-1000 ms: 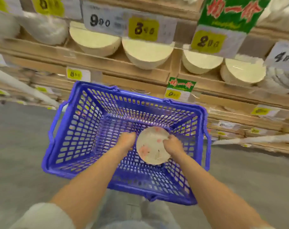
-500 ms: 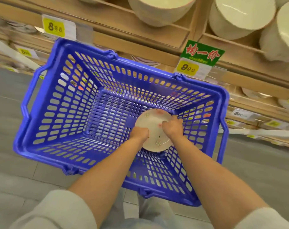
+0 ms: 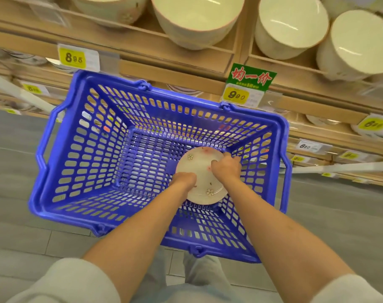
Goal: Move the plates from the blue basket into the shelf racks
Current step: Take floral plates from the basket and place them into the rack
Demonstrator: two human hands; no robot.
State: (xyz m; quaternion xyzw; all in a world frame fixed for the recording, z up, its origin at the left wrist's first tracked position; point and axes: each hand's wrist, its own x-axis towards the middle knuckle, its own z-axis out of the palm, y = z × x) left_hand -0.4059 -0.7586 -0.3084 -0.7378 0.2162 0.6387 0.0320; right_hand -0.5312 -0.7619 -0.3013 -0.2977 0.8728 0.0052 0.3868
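Wooden shelf racks [image 3: 177, 68] are filling the background, and a grey tiled floor [image 3: 13, 171] is stretching out below them.

1 small cream plate [image 3: 202, 171] with little flower prints is sitting low inside the blue basket [image 3: 61, 215], toward the basket's right far corner. Whether it is resting on the mesh bottom or hanging just above it, I cannot tell. Both hands are reaching down into the basket and closing on the plate. The left hand [image 3: 184, 179] is gripping the near left edge with curled fingers, and the right hand [image 3: 226, 167] is gripping the far right edge, its fingers wrapping over the rim. Bare forearms are leading back to pale sleeves [image 3: 61, 281] at the bottom of the view.

The basket is standing just in front of the racks, with its far rim lying close under a shelf edge. Large cream bowls [image 3: 197, 18] are lying tilted on the upper shelf. A yellow price tag [image 3: 73, 57] is showing 8 followed by smaller digits at the left, and a green sign [image 3: 251, 77] with red characters is hanging above a yellow label reading 990. More dishes and tags are showing on the lower shelves, too blurred to read.
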